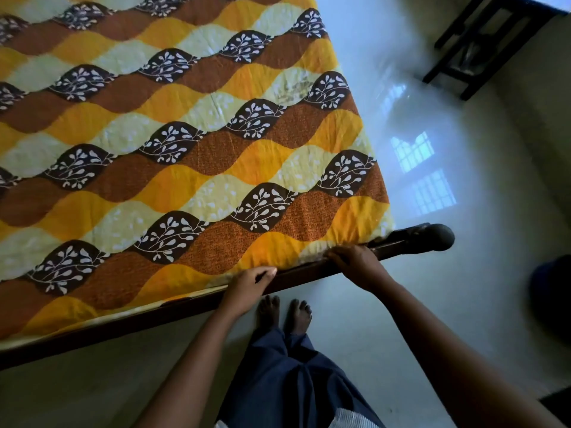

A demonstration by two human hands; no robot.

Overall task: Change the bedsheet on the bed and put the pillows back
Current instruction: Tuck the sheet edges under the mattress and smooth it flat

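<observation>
A bedsheet with wavy bands of yellow, orange, brown and dark leaf shapes lies flat across the whole bed. Along the near side runs the dark wooden bed frame, ending in a rounded corner post. My left hand rests at the sheet's near edge, fingers curled at the gap between mattress and frame. My right hand is close to the corner, fingertips pushed into the sheet's edge where it meets the frame. No pillows are in view.
I stand barefoot on a glossy pale floor right beside the bed. A dark wooden piece of furniture stands at the far right. A dark blue object lies on the floor at the right edge.
</observation>
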